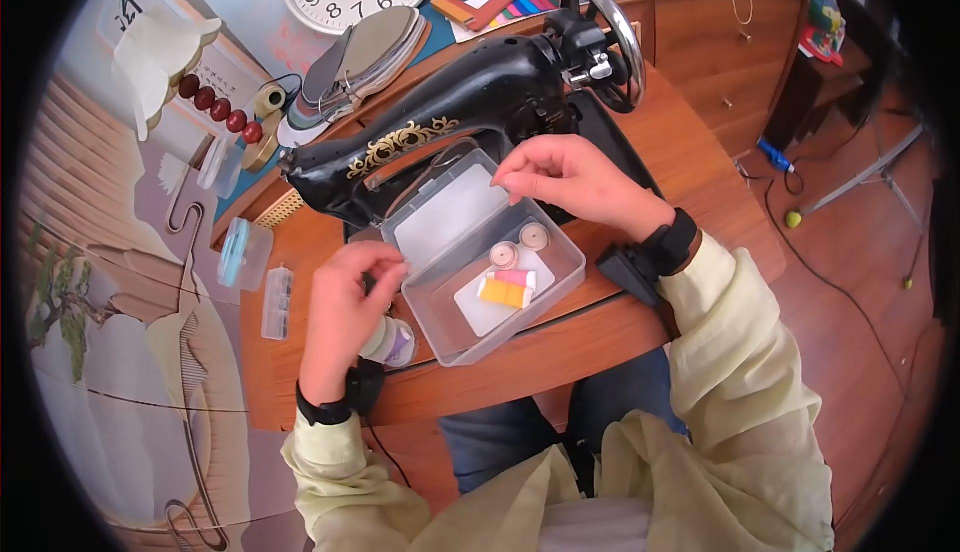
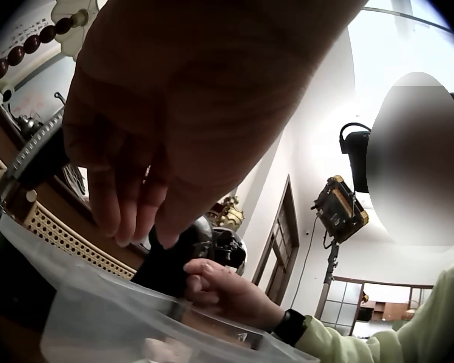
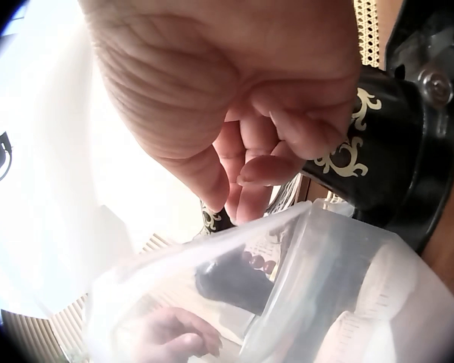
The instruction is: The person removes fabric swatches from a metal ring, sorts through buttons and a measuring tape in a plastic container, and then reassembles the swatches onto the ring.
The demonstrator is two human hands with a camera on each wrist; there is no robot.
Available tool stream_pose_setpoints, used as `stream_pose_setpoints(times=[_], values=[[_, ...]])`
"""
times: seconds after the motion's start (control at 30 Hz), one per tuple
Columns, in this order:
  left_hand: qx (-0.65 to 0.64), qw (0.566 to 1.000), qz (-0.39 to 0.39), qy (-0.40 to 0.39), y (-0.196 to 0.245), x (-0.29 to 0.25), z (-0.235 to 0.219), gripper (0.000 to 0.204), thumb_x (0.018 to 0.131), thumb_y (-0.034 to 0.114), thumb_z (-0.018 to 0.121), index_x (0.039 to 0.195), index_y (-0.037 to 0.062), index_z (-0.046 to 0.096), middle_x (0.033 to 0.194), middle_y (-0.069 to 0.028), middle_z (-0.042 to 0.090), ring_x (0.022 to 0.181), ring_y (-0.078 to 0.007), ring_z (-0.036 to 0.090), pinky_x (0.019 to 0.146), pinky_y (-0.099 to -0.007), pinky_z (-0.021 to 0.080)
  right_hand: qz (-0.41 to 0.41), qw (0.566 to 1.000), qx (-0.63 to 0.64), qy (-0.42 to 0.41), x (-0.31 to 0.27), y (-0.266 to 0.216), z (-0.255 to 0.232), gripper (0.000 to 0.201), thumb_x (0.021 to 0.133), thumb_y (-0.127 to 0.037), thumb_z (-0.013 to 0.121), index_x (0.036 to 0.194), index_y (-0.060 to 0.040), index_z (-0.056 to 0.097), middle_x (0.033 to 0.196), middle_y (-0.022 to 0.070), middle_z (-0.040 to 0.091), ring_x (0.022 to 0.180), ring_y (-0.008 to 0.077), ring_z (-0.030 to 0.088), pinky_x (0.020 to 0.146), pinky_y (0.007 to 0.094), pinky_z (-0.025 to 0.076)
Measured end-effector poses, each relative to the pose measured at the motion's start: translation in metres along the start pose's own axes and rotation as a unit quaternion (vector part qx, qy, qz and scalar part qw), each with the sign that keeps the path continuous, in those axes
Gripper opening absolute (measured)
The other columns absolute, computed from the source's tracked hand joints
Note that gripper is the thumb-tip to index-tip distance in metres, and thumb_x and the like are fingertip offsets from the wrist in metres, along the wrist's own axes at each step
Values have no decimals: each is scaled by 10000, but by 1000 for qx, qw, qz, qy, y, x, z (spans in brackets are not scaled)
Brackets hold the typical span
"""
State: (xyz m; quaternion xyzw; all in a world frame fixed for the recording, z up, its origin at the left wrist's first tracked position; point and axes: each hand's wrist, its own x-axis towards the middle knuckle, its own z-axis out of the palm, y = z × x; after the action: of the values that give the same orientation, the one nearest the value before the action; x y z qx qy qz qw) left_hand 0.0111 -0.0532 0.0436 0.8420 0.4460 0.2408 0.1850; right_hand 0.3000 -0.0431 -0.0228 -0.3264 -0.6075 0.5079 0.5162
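Observation:
A clear plastic box (image 1: 440, 327) sits on the wooden table, its lid (image 1: 440, 214) raised towards the sewing machine (image 1: 430, 117). Inside lie two round pale spools (image 1: 535, 237), a yellow item (image 1: 503, 293) and a pink item (image 1: 516, 277). My left hand (image 1: 345, 297), loosely bent and holding nothing visible, is by the box's left corner; in the left wrist view its fingers (image 2: 125, 215) hang above the rim. My right hand (image 1: 575, 184) is beside the lid's right edge, fingers loosely curled with nothing visible in them; whether the fingertips touch the lid I cannot tell.
Round items (image 1: 398, 343) lie left of the box, partly under my left wrist. Further left are a slim clear case (image 1: 277, 302) and a blue-and-clear box (image 1: 245, 252). The machine's handwheel (image 1: 632, 57) stands beyond my right hand.

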Motion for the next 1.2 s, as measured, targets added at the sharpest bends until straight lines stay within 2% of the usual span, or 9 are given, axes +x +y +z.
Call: stream_pose_setpoints(times=[0.07,0.17,0.2,0.3,0.5,0.6,0.9,1.03,1.2], values=[[57,997,-58,0,-19,0,-11,124,764,18,711,878,-2,666,779,-108,639,688,-196,618,628,-296,491,-2,1000,1,8,1,1,0,156,916,-132,629,984,4,663,882,27,671,795,75,621,725,222,490],[101,994,-28,-28,-56,-4,-20,176,738,17,725,902,-12,667,806,-129,653,705,-229,629,647,-308,507,9,1000,11,0,1,5,4,150,917,-127,626,982,3,661,877,23,668,797,71,619,720,225,490],[108,990,-65,-57,-60,-4,-20,248,706,29,753,936,-7,668,871,-140,663,763,-250,640,693,-331,519,16,1000,12,-6,1,6,4,148,917,-125,627,982,3,660,876,22,667,798,70,618,719,226,490],[102,986,-48,-120,-62,-4,-15,314,688,15,775,981,-1,663,855,-100,637,755,-199,594,682,-307,497,17,1000,6,-6,1,9,4,145,914,-129,636,982,-3,661,878,17,667,801,63,613,713,224,488],[131,978,-64,-147,-65,-6,-11,285,670,7,780,920,-7,645,824,-90,631,750,-190,597,683,-312,503,29,1000,1,2,-1,5,6,154,908,-139,657,992,-11,663,883,11,668,801,59,614,714,220,487],[103,975,-87,-175,-73,-6,-11,242,664,30,764,873,24,643,764,-103,635,730,-258,632,657,-354,508,39,999,-4,-1,-1,3,5,153,906,-136,660,997,-12,664,894,8,668,804,56,613,718,219,487],[41,989,-104,-96,-47,-6,-35,164,718,-20,718,848,-5,620,713,-72,623,688,-165,637,636,-278,516,50,999,-13,5,-2,-2,6,153,896,-112,664,1015,-16,664,897,-15,652,806,31,579,721,199,470],[-54,997,-13,-50,-20,-6,-36,180,739,2,719,891,7,621,807,-67,617,694,-147,616,635,-274,503,61,998,-18,3,-2,-1,5,158,901,-122,659,1021,-18,663,909,-14,655,818,39,587,730,205,476],[-65,985,89,-132,15,2,-6,230,754,43,756,958,40,650,864,-30,621,731,-92,594,634,-231,467,75,997,-12,2,-3,-2,5,166,921,-146,636,1040,-32,657,917,-23,642,860,52,581,790,214,470]])
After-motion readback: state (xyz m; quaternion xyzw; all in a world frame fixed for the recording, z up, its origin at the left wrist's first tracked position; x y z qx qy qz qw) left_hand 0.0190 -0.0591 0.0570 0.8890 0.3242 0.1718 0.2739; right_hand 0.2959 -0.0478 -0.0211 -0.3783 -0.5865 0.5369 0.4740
